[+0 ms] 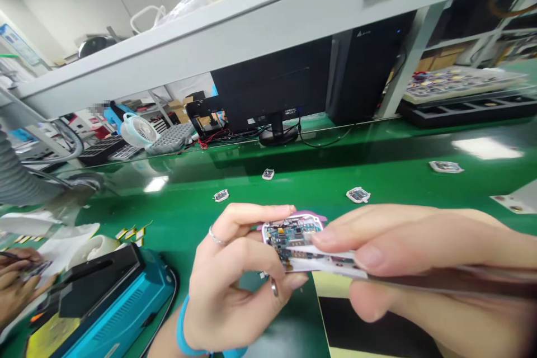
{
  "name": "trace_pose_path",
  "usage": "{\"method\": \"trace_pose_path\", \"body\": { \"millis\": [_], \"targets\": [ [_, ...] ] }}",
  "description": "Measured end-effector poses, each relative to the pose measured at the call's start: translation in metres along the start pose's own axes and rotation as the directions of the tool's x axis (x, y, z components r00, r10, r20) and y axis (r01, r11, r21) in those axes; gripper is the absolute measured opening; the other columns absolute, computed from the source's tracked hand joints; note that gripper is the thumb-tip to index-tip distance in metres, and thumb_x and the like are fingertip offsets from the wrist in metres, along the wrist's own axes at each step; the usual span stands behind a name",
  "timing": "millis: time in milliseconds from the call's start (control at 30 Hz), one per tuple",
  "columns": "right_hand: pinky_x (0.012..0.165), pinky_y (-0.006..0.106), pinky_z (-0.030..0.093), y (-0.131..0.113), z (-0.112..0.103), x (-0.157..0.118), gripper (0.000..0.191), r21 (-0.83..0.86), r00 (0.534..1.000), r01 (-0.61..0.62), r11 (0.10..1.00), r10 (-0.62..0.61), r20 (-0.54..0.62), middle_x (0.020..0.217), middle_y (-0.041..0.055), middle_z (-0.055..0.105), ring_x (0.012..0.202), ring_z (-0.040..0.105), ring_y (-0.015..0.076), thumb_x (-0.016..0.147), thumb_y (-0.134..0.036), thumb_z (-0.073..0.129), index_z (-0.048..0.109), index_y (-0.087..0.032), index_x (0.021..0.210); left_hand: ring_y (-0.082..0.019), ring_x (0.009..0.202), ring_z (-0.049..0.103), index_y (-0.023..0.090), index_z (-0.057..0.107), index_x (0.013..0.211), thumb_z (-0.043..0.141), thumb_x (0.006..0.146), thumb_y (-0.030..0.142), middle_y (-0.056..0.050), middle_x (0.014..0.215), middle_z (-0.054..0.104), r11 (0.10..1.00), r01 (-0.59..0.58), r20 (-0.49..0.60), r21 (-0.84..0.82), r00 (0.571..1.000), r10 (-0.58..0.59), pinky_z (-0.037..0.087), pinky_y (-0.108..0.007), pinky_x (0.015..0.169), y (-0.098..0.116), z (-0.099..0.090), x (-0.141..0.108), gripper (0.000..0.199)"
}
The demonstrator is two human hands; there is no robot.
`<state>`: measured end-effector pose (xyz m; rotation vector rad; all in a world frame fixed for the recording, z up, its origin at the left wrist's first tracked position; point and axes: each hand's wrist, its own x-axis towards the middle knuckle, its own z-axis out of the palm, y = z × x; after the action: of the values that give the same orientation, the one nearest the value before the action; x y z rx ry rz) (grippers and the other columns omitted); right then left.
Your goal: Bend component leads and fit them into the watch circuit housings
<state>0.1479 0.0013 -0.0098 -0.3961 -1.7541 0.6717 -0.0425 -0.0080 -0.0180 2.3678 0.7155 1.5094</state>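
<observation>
My left hand (239,277) is closed around a small device with an exposed circuit board (289,235), set in a white and purple casing. Its fingers grip the casing at the top and bottom edges. Pinched in my right hand (419,257) is a pair of tweezers (403,283) with pale tips. Those tips lie over the lower part of the circuit board; whether they grip any part is too small to tell. Below the hands, a black and pale yellow surface (369,319) shows in part.
Several similar small boards in white frames, including one board (358,195), lie on the green table (176,224). At lower left stand a blue soldering station-like box (121,307) and another person's hands (20,279). A monitor (272,84) stands behind, beneath a shelf (251,22).
</observation>
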Motion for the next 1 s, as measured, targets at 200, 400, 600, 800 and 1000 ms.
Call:
{"method": "trace_pose_path", "body": {
  "millis": [200, 400, 600, 800, 1000],
  "targets": [
    [0.075, 0.023, 0.056, -0.004, -0.001, 0.001, 0.020, -0.114, 0.988, 0.105, 0.988, -0.091, 0.122, 0.089, 0.0001, 0.067, 0.083, 0.064, 0.0167, 0.068, -0.021, 0.070, 0.060, -0.020, 0.085, -0.019, 0.094, 0.059, 0.013, 0.051, 0.071, 0.058, 0.069, 0.001, -0.006, 0.111, 0.051, 1.000, -0.008, -0.009, 0.009, 1.000, 0.009, 0.055, -0.027, 0.073, 0.002, -0.002, -0.002, 0.015],
    [0.075, 0.021, 0.056, -0.005, -0.003, 0.000, 0.019, -0.117, 0.980, 0.153, 0.981, -0.136, 0.145, 0.090, -0.0005, 0.067, 0.084, 0.064, 0.0154, 0.070, -0.018, 0.068, 0.058, -0.019, 0.087, -0.019, 0.094, 0.060, 0.013, 0.053, 0.070, 0.058, 0.072, 0.003, -0.006, 0.110, 0.051, 0.999, -0.031, -0.025, 0.033, 0.999, 0.032, 0.056, -0.029, 0.074, 0.004, -0.001, -0.003, 0.012],
    [0.074, 0.020, 0.055, -0.004, -0.003, -0.003, 0.011, -0.109, 0.982, 0.126, 0.986, -0.109, 0.151, 0.088, -0.0014, 0.068, 0.086, 0.063, 0.0147, 0.077, -0.016, 0.061, 0.061, -0.021, 0.087, -0.020, 0.092, 0.060, 0.011, 0.052, 0.065, 0.061, 0.072, 0.006, -0.009, 0.109, 0.051, 0.998, -0.054, -0.022, 0.041, 0.998, 0.055, 0.056, -0.028, 0.073, 0.004, 0.002, -0.003, 0.013],
    [0.073, 0.021, 0.055, -0.006, 0.004, -0.004, 0.012, -0.099, 0.994, 0.097, 0.990, -0.093, 0.050, 0.089, -0.0010, 0.067, 0.083, 0.064, 0.0151, 0.076, -0.016, 0.061, 0.063, -0.022, 0.086, -0.016, 0.090, 0.061, 0.011, 0.059, 0.073, 0.059, 0.075, 0.011, -0.009, 0.108, 0.052, 0.985, -0.146, -0.016, 0.095, 0.989, 0.148, 0.057, -0.024, 0.071, 0.004, -0.001, 0.001, 0.002],
    [0.069, 0.023, 0.056, -0.026, 0.002, 0.002, 0.017, -0.004, 0.990, 0.131, 0.991, -0.131, 0.049, 0.097, 0.0055, 0.065, 0.080, 0.064, 0.0173, 0.074, -0.035, 0.063, 0.067, -0.024, 0.087, -0.016, 0.088, 0.062, 0.012, 0.059, 0.073, 0.062, 0.075, 0.020, -0.007, 0.104, 0.055, 0.980, -0.163, -0.037, 0.111, 0.985, 0.168, 0.057, -0.021, 0.071, 0.005, -0.004, 0.000, 0.008]
  ]
}}
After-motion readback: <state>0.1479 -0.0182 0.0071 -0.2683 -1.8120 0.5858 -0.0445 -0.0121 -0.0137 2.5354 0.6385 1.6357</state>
